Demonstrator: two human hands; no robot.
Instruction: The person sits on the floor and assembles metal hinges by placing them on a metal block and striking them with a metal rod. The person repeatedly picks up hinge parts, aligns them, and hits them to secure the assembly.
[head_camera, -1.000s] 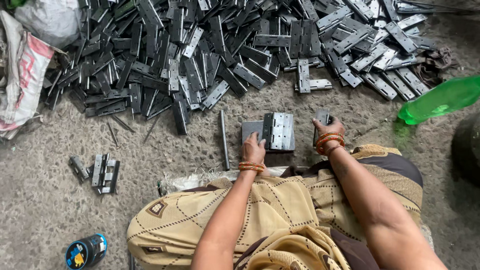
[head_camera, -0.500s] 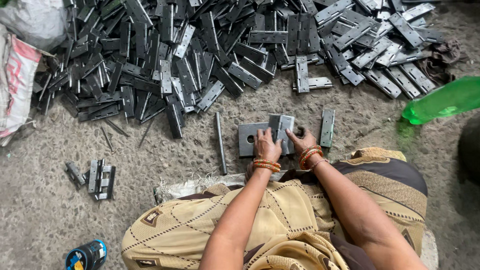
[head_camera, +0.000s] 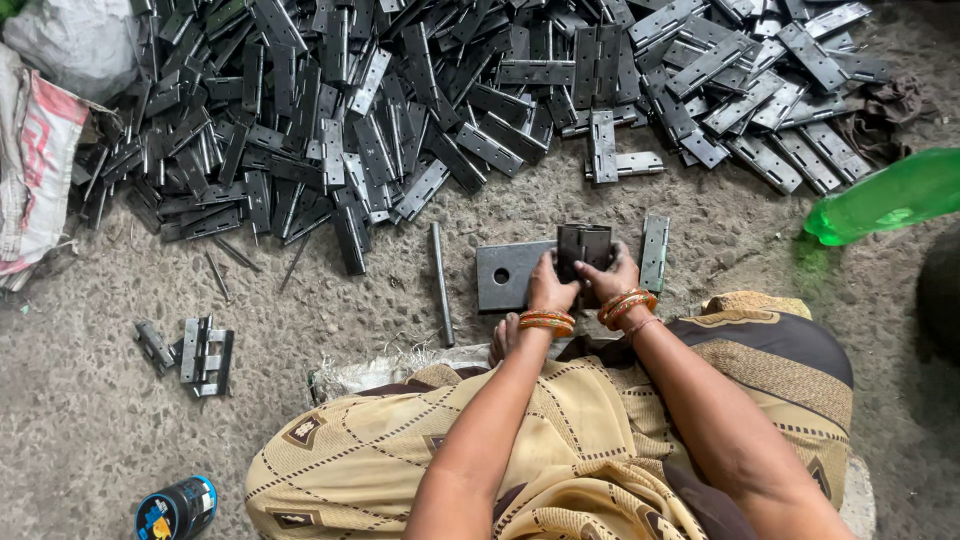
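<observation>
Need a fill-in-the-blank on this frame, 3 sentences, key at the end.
1. Both hands, left hand and right hand, grip one dark metal ____.
2. The flat plate under them has one round ____.
3. The bottle at the right is ____ in colour.

Missing words: hinge; hole; green

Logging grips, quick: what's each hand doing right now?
Left hand: closed on the dark metal hinge.
Right hand: closed on the same hinge.

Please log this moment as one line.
left hand: on hinge | right hand: on hinge | under: square plate | beside: rod
</observation>
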